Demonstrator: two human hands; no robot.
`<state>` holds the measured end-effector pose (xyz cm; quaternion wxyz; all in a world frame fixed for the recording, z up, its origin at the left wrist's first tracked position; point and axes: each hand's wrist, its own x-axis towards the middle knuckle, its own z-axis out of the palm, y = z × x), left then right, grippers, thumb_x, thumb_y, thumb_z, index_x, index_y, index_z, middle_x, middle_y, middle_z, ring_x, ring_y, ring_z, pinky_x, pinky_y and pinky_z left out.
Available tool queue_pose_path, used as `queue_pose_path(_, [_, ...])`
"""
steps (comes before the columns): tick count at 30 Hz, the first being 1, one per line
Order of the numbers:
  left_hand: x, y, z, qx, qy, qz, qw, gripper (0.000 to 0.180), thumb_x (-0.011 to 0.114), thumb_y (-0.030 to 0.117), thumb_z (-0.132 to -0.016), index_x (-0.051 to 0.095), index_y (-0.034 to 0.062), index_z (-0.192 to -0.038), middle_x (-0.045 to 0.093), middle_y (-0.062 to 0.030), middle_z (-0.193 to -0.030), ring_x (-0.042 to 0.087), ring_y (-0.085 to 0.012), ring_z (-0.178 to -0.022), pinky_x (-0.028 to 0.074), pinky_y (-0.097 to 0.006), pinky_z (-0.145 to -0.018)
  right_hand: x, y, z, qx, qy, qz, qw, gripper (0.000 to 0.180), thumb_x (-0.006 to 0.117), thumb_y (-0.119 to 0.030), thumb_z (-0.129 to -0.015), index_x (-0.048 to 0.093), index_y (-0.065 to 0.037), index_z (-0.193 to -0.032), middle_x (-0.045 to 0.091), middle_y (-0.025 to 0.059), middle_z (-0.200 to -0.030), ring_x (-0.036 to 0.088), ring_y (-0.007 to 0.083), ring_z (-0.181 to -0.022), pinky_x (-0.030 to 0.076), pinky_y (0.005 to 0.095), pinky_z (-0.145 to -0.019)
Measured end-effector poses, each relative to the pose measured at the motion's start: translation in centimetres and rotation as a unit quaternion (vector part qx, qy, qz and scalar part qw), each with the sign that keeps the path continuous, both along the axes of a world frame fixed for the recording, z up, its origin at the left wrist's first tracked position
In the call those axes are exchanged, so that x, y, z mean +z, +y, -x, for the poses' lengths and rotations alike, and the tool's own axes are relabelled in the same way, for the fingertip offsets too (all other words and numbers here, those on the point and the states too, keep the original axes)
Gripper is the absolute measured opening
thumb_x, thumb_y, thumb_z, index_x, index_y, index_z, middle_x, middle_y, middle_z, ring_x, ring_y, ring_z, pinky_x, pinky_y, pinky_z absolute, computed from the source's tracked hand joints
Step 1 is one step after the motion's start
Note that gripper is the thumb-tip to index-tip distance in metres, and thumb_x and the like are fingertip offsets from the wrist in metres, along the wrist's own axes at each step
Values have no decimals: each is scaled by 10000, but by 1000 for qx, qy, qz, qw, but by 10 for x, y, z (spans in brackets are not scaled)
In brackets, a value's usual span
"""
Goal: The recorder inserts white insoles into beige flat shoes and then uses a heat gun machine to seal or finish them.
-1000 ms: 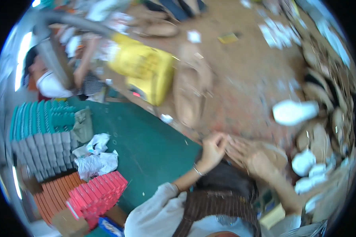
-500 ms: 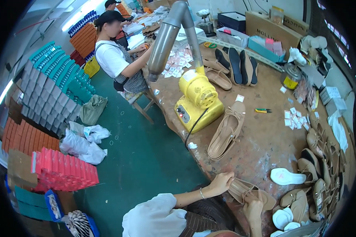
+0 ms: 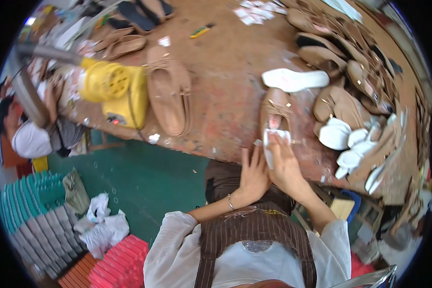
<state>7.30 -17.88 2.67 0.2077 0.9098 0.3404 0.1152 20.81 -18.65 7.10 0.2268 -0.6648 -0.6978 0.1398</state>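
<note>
A tan flat shoe (image 3: 277,102) with a thin bow lies near the table's front edge, its toe pointing away from me. My right hand (image 3: 284,163) holds a white insole (image 3: 269,156) over the heel end, and its front part reaches into the shoe opening. Beside it, my left hand (image 3: 255,173) has its fingers stretched out near the heel. It lies close against the right hand, and whether it touches the shoe is hard to see. Just beyond the toe is another white shoe-shaped insole (image 3: 295,80).
A tan shoe pair (image 3: 170,96) stands beside a yellow blower machine (image 3: 125,93) on the left. Tan shoes (image 3: 365,81) are heaped at the right, with white insoles (image 3: 335,133) nearby. A yellow-green cutter (image 3: 202,30) lies farther back. A co-worker (image 3: 33,139) sits at far left.
My view has turned to the right. The shoe, gripped at its heel by my left hand before, now points away from me. My left hand has opened, and a white insole is in my right hand.
</note>
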Motion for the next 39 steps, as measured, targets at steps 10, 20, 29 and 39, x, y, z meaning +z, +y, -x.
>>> queue_pose_path(10, [-16,-10,-9,-6,29,-2,1000,609,661,326,-873,516,-32,-1344,453,-195,-1449,334,-455,-1384,167,-717,-1101,-33,21,-16,-62,-127,-31,989,473,550,-2,-791,533,130,-1245,608,256,-1228,591,349,-1190,262,530,-1167])
queue_pose_path(20, [-15,-1,-8,-34,42,5,999,603,648,258,-830,546,-12,-1360,481,-232,-1405,323,-472,-1388,161,-669,-1144,-37,8,7,-103,-205,4,973,477,540,-27,-808,521,154,-1249,579,305,-1256,533,388,-1267,256,538,-1170])
queue_pose_path(29, [-16,-2,-5,-34,5,32,999,623,683,235,-812,523,-60,-1336,498,-263,-1375,334,-497,-1374,188,-641,-1152,-38,37,-1,-113,-232,16,966,575,530,-134,-827,449,227,-1267,564,336,-1215,547,433,-1203,208,550,-1184])
queue_pose_path(39, [-23,-5,-9,-43,2,23,999,576,644,239,-841,534,-104,-1290,533,-273,-1335,350,-500,-1363,207,-571,-1178,-60,49,-8,-121,-291,-95,944,333,534,-172,-856,609,95,-1041,662,230,-944,656,343,-981,112,563,-1202])
